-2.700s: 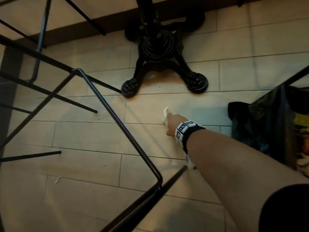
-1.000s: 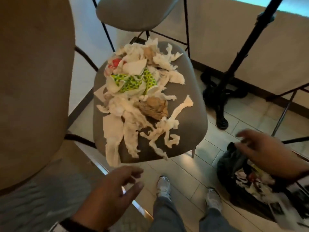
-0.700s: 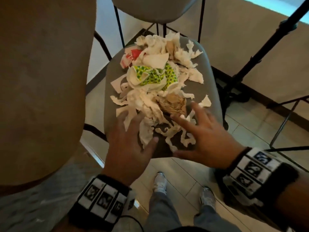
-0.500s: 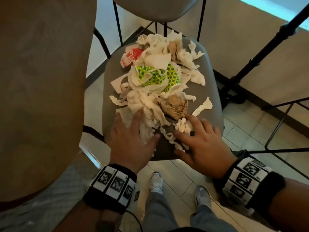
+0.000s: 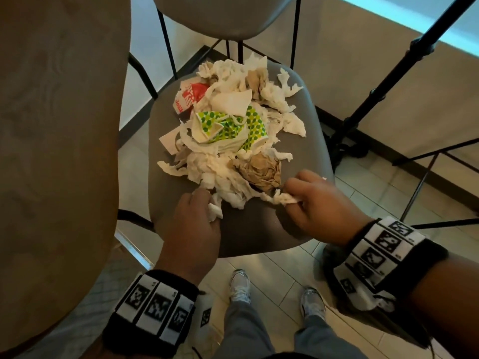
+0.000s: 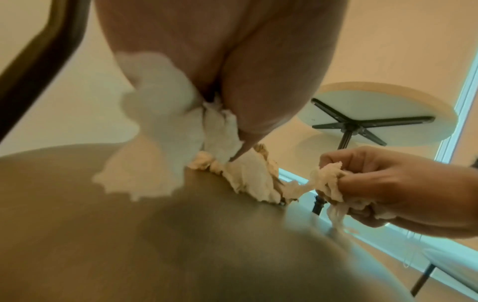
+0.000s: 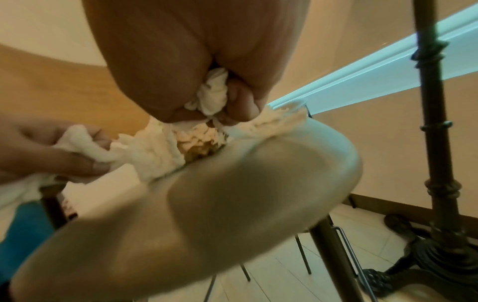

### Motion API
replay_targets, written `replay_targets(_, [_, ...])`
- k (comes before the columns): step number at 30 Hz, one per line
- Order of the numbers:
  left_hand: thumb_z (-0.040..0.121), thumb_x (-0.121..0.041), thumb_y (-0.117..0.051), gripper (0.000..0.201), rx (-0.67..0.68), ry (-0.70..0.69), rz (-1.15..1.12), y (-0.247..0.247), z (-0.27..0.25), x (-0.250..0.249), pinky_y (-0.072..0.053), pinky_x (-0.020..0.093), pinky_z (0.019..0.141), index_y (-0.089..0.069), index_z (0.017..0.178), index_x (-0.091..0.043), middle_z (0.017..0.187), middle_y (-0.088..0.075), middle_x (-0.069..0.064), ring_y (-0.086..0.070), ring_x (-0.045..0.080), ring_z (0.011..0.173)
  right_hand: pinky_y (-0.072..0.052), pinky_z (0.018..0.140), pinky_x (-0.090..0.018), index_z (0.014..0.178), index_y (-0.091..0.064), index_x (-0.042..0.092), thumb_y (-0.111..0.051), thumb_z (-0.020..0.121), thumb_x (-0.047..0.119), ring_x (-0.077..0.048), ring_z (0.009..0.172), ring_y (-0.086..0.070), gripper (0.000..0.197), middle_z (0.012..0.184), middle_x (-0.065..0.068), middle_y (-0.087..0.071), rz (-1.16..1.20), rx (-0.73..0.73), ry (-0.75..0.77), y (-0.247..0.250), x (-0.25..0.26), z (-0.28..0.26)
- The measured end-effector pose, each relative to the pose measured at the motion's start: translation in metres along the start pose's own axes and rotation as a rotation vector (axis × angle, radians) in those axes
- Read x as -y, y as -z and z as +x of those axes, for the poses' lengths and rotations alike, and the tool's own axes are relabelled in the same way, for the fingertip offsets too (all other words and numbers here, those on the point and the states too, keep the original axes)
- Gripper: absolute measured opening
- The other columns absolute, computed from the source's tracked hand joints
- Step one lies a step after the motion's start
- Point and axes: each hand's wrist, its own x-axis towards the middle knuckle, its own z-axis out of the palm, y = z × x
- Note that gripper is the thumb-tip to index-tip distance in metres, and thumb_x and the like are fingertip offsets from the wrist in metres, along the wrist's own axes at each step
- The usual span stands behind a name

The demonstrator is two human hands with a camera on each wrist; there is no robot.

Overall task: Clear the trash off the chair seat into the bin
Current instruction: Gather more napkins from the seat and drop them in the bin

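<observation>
A heap of torn white tissue scraps [image 5: 220, 174] lies across the middle of the rounded grey chair seat [image 5: 259, 229], filling the centre of the head view. In it we see a crumpled paper cup with green dots [image 5: 228, 128], a red-and-white printed wrapper [image 5: 190, 95] toward the upper left, and a brown crumpled paper ball [image 5: 261, 171] at the near right.

At the heap's near edge, our left hand [image 5: 193, 229] has its grip curled round a wad of the white tissue, seen bunched between thumb and fingers in the left wrist view. Our right hand [image 5: 318, 206], just right of the brown ball, pinches a twisted tissue strip [image 5: 282, 199], its grip closed on it.

Below the seat, pale floor tiles [image 5: 274, 270] and two grey sneakers [image 5: 239, 286] show at the bottom centre.
</observation>
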Motion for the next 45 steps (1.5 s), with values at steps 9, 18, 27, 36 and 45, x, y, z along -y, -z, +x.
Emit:
replay_targets(9, [0.084, -0.018, -0.065, 0.024, -0.026, -0.176, -0.162, 0.036, -0.033, -0.031, -0.036, 0.025, 0.054, -0.044, 0.073, -0.021, 0.065, -0.047, -0.004, -0.046, 0.011, 0.06, -0.038, 0.058, -0.022, 0.078, -0.057, 0.033, -0.06, 0.09, 0.022, -0.007, 0.063, -0.054, 0.016, 0.069, 0.007, -0.057, 0.292, -0.19, -0.221, 0.053, -0.012, -0.051])
replay_targets(18, [0.078, -0.036, -0.057, 0.021, 0.211, -0.497, -0.231, -0.001, -0.05, -0.13, -0.04, 0.022, 0.057, -0.039, 0.069, -0.029, 0.065, -0.044, -0.004, -0.045, 0.007, 0.055, -0.04, 0.05, -0.016, 0.077, -0.063, 0.015, -0.064, 0.089, 0.007, -0.012, 0.057, -0.06, 0.014, 0.064, -0.004, -0.064, 0.452, -0.442, -0.645, 0.055, -0.113, -0.204])
replay_targets(27, [0.081, -0.009, -0.067, 0.039, 0.718, -0.625, -0.18, -0.251, -0.059, -0.246, -0.032, 0.012, 0.055, -0.038, 0.072, -0.033, 0.064, -0.042, -0.013, -0.043, 0.002, 0.059, -0.036, 0.056, -0.031, 0.075, -0.059, 0.006, -0.06, 0.088, 0.012, -0.023, 0.057, -0.047, 0.015, 0.061, -0.006, -0.051, 0.608, -0.57, -1.185, -0.049, -0.291, -0.35])
replay_targets(36, [0.09, -0.02, -0.064, 0.005, 0.962, -0.274, 0.071, -0.518, -0.063, -0.251, -0.053, 0.037, 0.06, -0.059, 0.089, -0.019, 0.078, -0.064, 0.005, -0.064, 0.025, 0.073, -0.047, 0.054, -0.037, 0.071, -0.054, 0.02, -0.056, 0.083, 0.023, -0.024, 0.056, -0.047, 0.012, 0.066, -0.006, -0.049, 1.061, -0.549, -1.555, -0.184, -0.44, -0.377])
replay_targets(45, [0.069, -0.079, -0.068, 0.12, 1.131, -0.111, 0.151, -0.593, -0.066, -0.221, -0.031, 0.043, 0.122, -0.005, 0.161, -0.036, 0.168, -0.022, 0.0, -0.029, 0.021, 0.152, -0.053, 0.099, -0.055, 0.158, -0.021, 0.033, -0.065, 0.095, 0.037, -0.047, 0.127, -0.053, 0.077, 0.16, -0.019, -0.033, 1.682, -0.872, -1.578, -0.245, -0.468, -0.383])
